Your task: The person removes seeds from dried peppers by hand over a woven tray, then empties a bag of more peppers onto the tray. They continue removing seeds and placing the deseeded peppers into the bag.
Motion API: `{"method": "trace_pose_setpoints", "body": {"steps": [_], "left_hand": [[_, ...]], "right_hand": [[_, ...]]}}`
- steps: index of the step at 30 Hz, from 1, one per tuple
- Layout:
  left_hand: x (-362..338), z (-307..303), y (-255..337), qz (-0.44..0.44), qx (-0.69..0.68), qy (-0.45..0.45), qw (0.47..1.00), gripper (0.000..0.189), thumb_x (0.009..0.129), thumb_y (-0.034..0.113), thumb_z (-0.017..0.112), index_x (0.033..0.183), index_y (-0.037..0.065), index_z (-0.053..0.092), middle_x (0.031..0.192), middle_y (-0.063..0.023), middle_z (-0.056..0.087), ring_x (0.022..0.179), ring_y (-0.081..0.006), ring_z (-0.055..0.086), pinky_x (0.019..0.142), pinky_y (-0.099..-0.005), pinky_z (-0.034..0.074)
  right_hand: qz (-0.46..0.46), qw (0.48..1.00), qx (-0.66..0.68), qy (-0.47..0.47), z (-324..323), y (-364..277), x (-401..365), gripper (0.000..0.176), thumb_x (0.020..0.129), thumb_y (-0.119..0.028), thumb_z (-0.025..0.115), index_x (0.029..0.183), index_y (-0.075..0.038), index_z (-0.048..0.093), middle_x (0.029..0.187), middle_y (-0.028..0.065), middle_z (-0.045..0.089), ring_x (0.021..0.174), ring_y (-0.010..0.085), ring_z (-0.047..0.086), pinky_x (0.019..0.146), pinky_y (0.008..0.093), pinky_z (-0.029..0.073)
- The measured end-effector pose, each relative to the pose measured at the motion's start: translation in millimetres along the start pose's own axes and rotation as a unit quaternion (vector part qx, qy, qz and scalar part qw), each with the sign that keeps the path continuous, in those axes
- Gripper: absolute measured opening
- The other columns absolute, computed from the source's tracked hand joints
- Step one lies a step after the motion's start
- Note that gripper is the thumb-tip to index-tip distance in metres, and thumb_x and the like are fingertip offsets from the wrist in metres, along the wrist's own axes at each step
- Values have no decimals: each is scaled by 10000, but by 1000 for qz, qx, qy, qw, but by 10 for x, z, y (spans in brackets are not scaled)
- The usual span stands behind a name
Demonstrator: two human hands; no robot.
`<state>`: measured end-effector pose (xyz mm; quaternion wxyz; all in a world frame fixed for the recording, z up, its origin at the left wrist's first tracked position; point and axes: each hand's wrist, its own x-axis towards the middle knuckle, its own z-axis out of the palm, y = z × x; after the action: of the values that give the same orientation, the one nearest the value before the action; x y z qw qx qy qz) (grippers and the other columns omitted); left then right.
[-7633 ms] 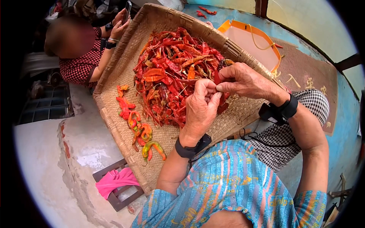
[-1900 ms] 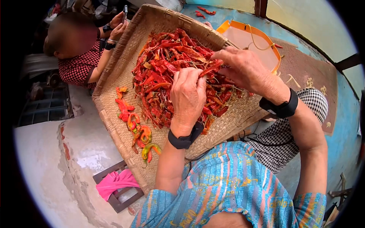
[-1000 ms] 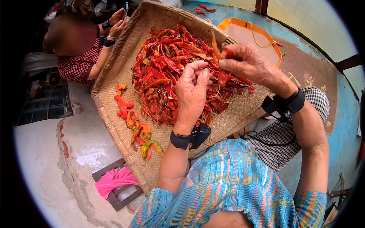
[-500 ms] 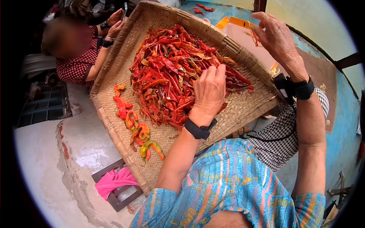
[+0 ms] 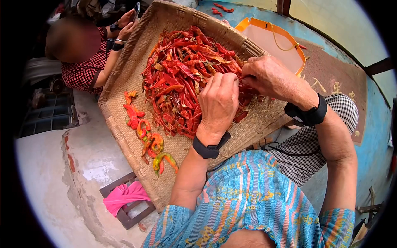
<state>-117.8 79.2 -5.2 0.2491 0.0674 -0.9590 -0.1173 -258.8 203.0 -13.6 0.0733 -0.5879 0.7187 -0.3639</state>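
A large heap of dried red chili peppers (image 5: 182,82) lies in a square woven basket (image 5: 120,82). At the heap's right side, my left hand (image 5: 219,101) is closed in a pinch on a chili pepper, mostly hidden by the fingers. Close beside it, my right hand (image 5: 275,78) comes in from the right, its fingers pinched at the same spot among the red peppers. The two sets of fingertips nearly meet. Several fresher orange, red and green peppers (image 5: 156,142) lie apart along the basket's left side.
An orange-edged bag (image 5: 269,37) with a cord handle stands beyond the basket's right rim. Another person (image 5: 89,68) holds a phone (image 5: 135,11) at the left. Pink cloth (image 5: 126,199) hangs over a dark wooden frame (image 5: 130,221) at lower left.
My right hand has come down and left from above the orange-edged bag, where reddish pieces were below its fingers, to my left hand. My left hand has shifted slightly left.
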Motion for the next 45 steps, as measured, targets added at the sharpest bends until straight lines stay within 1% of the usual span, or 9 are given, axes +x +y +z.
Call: {"method": "trace_pose_setpoints", "body": {"steps": [7, 13, 15, 20, 21, 23, 33, 37, 45], "left_hand": [[-128, 119, -14, 23, -100, -14, 995, 185, 811, 1, 674, 985, 39, 624, 898, -121, 604, 838, -315, 618, 725, -407, 515], [-159, 280, -1, 57, 19, -127, 990, 202, 778, -19, 677, 972, 27, 643, 953, -115, 578, 935, -318, 574, 761, -403, 507], [-132, 229, 8, 46, -12, -100, 994, 186, 793, -12, 674, 973, 21, 644, 935, -110, 587, 895, -293, 592, 742, -388, 510], [-66, 54, 6, -124, -222, -22, 967, 115, 905, 66, 640, 998, -2, 641, 818, -53, 594, 656, -120, 571, 610, -272, 462], [-14, -48, 76, -187, -269, -39, 944, 116, 867, 32, 650, 973, -4, 622, 839, -119, 594, 702, -239, 603, 625, -348, 478], [-20, -65, 36, -183, -271, -38, 944, 115, 873, 41, 649, 977, -1, 626, 844, -117, 599, 704, -237, 610, 616, -345, 482], [-37, -63, 36, -152, -260, -30, 953, 121, 911, 105, 648, 962, -3, 634, 806, -58, 593, 681, -154, 579, 628, -289, 470], [-102, -34, -19, -129, -216, -66, 966, 136, 882, 81, 665, 987, -3, 641, 838, -76, 603, 717, -176, 607, 654, -307, 486], [-243, 156, 54, 24, -45, -141, 989, 184, 795, 49, 694, 969, 15, 642, 909, -135, 584, 887, -313, 587, 738, -411, 489]], "right_hand": [[43, 973, -58, 219, -383, 238, 76, 175, 898, -175, 650, 942, -11, 692, 776, 173, 667, 679, 328, 654, 647, 395, 534], [111, 952, -176, 226, -510, 399, 27, 214, 937, -210, 633, 1048, -29, 658, 812, 135, 661, 674, 260, 637, 618, 349, 513], [3, 931, -250, 267, -466, 449, 40, 218, 938, -197, 631, 1081, -34, 647, 829, 142, 656, 710, 263, 640, 633, 351, 512], [36, 992, 54, 109, -320, 108, 31, 174, 890, -127, 635, 1000, -2, 684, 777, 160, 658, 734, 295, 652, 685, 377, 526], [45, 987, 138, 66, -272, 1, 38, 164, 879, -124, 647, 947, 25, 659, 716, 184, 618, 663, 315, 621, 640, 397, 507], [30, 984, 174, -11, -213, -81, 56, 179, 859, -128, 671, 866, 42, 615, 697, 207, 577, 619, 336, 574, 595, 412, 475], [35, 977, 198, 67, -98, -160, 52, 230, 879, -135, 670, 763, 16, 539, 639, 160, 520, 551, 275, 468, 536, 386, 423], [14, 949, 210, 235, -269, 0, 104, 157, 917, -167, 651, 992, -31, 675, 710, 79, 621, 667, 136, 615, 583, 310, 483], [98, 956, -76, 266, -493, 384, 34, 216, 963, -207, 614, 1086, -32, 645, 802, 17, 705, 613, 67, 534, 530, 232, 454]]}}
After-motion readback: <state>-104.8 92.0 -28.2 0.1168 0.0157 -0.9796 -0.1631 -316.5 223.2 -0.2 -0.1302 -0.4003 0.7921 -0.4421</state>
